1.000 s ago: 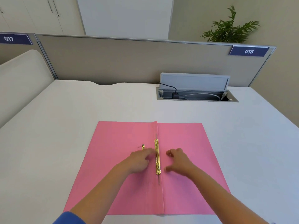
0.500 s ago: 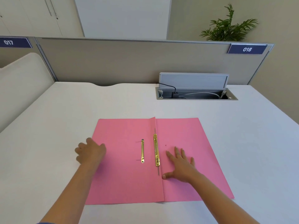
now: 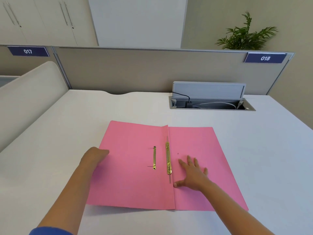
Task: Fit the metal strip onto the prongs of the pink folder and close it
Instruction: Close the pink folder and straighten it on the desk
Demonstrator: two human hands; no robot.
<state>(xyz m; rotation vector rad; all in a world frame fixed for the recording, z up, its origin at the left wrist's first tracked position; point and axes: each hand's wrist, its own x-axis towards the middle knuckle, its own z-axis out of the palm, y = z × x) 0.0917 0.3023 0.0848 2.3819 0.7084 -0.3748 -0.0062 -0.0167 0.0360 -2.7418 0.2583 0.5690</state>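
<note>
White desk (image 3: 254, 150) — open cable box (image 3: 210, 99), potted plant (image 3: 245, 36) behind.

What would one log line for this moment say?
stage: closing | pink folder: open | metal strip: by spine | left hand: at left cover edge | right hand: flat on right cover

Folder (image 3: 135, 175) lies open on the counter (image 3: 50, 150); metal strip (image 3: 154, 158) just at nine o'clock of the spine fastener (image 3: 168, 158); cable box (image 3: 211, 103) behind at one o'clock.
</note>
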